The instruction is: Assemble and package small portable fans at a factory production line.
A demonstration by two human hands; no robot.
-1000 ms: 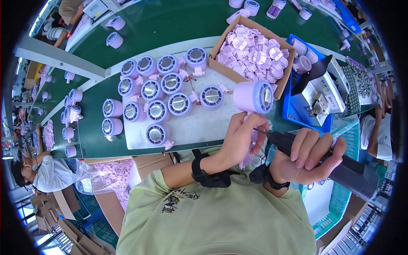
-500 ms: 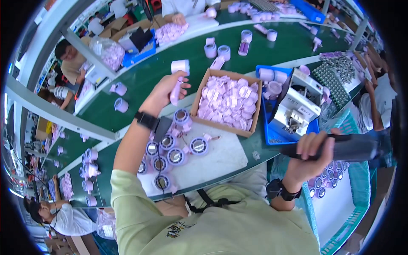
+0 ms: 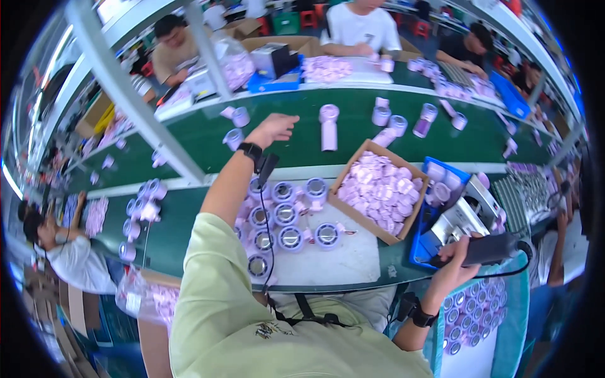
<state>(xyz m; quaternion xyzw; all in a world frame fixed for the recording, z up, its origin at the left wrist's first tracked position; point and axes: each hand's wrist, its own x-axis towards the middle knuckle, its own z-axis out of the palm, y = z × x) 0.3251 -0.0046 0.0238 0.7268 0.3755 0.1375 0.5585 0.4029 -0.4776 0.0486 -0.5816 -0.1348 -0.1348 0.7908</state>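
Note:
My left hand [image 3: 275,128] reaches over the green conveyor belt [image 3: 293,151], fingers stretched out and nothing in them. Just right of it a lavender handheld fan body [image 3: 328,129] lies on the belt, apart from the fingers. My right hand [image 3: 455,263] is wrapped round a black electric screwdriver [image 3: 491,249] with a cable, held beside the blue tray [image 3: 416,255]. Below my left forearm, several round lavender fan heads [image 3: 291,239] with wires sit on a white board [image 3: 353,264]. A cardboard box [image 3: 362,217] heaped with small lavender plastic parts [image 3: 381,192] stands right of them.
A white metal device [image 3: 466,211] stands in the blue tray. More fan bodies [image 3: 397,125] lie along the belt. At lower right, a teal-lined bin [image 3: 518,309] holds rows of fan heads [image 3: 469,312]. A grey post [image 3: 135,104] rises at left; co-workers sit across the belt.
My left hand has let go of the lavender fan body, which now lies on the belt, and has drawn away to its left. The screwdriver stays in my right hand. The view has turned.

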